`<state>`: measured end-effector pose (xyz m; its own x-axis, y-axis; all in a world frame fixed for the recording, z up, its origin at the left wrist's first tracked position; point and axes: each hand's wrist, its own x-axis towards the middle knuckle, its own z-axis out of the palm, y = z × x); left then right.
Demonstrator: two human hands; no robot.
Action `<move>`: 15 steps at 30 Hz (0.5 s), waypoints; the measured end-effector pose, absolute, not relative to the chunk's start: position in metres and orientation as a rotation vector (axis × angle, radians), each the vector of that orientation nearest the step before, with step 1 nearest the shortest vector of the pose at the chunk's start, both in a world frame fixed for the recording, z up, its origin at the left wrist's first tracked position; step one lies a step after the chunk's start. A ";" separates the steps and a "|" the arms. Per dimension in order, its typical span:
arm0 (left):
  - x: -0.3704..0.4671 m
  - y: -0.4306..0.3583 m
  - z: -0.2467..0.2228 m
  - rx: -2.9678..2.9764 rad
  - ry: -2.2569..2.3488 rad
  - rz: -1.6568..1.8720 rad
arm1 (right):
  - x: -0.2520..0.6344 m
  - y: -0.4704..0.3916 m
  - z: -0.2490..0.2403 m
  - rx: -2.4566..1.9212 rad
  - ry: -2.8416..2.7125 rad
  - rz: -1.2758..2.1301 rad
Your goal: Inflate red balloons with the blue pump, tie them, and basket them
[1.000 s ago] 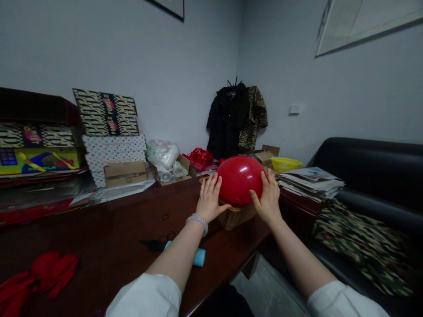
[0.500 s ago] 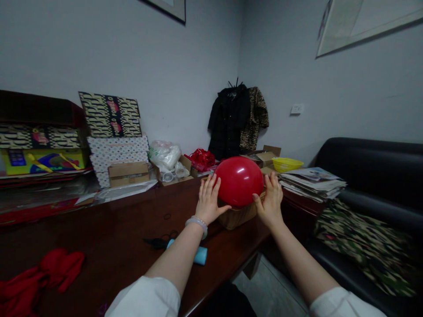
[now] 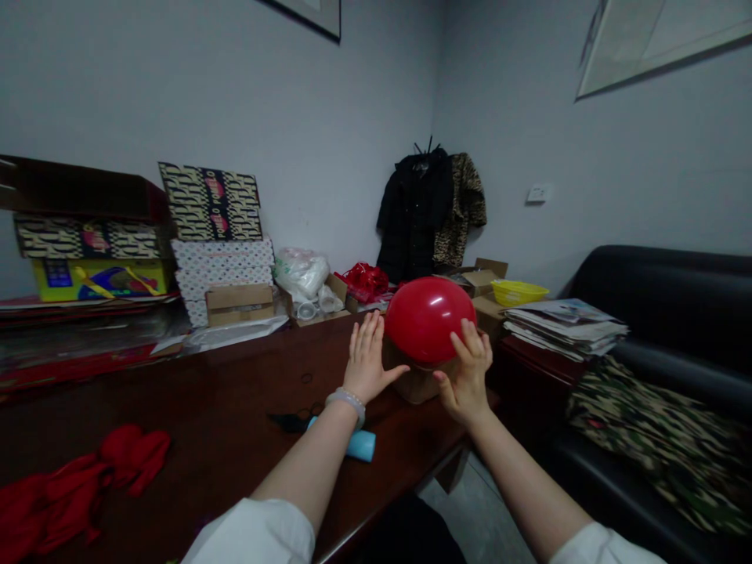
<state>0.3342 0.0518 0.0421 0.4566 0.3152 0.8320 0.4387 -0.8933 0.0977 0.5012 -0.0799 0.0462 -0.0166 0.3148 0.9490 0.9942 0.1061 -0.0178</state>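
- Flanking one red balloon [image 3: 428, 321]: left hand [image 3: 367, 364] at 8 o'clock, right hand [image 3: 468, 372] at 4, right nearer.
- Two hands, fingers spread, unclamped; contact, cannot tell.
- Balloon between them, long axis 9-to-3, above one brown basket [image 3: 419, 386].
- Beyond, 2 o'clock: one yellow bowl [image 3: 519, 293].

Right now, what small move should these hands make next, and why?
Perhaps ease the left hand and right hand gently inward to steady the red balloon: both are open at its sides, and it bulges above the basket.
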 end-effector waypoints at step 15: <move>0.176 0.015 0.003 -2.334 -1.192 -1.473 | 0.347 -0.033 -0.002 -1.040 -1.842 -0.615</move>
